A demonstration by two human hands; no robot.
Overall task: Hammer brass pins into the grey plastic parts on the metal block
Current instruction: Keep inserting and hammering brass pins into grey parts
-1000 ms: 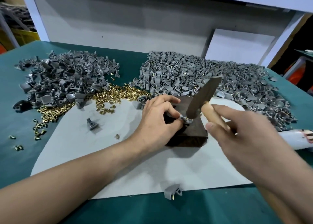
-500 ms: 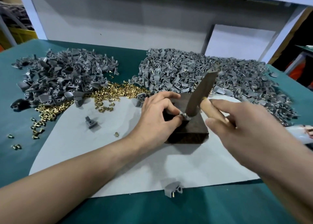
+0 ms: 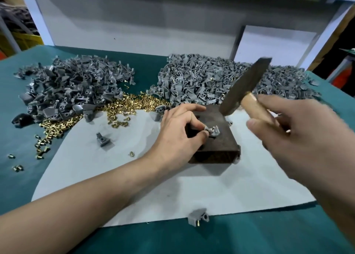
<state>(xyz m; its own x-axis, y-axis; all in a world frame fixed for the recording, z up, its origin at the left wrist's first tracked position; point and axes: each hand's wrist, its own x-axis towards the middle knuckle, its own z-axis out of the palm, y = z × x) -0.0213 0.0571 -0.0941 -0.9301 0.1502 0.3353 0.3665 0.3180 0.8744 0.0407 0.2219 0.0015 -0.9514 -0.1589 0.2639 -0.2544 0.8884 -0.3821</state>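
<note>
Head view: left hand [image 3: 178,130] pinches a grey part [image 3: 213,131] on the metal block [image 3: 217,148]; at three o'clock, right hand [image 3: 299,138] grips the hammer [image 3: 245,86].

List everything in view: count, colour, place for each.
table: one, teal, underneath all.
white sheet: one, white, on the table.
metal block: one, dark brown, on the sheet.
grey plastic part: one, grey, on the block.
hammer: one, dark head, wooden handle, above the block.
left pile: many parts, dark grey, far left.
right pile: many parts, lighter grey, far right.
brass pins: many, gold, between the piles.
loose part: one, grey, sheet's left.
pinned part: one, grey, sheet's near edge.
left hand: one, pinching the plastic part.
right hand: one, gripping the hammer handle.
</note>
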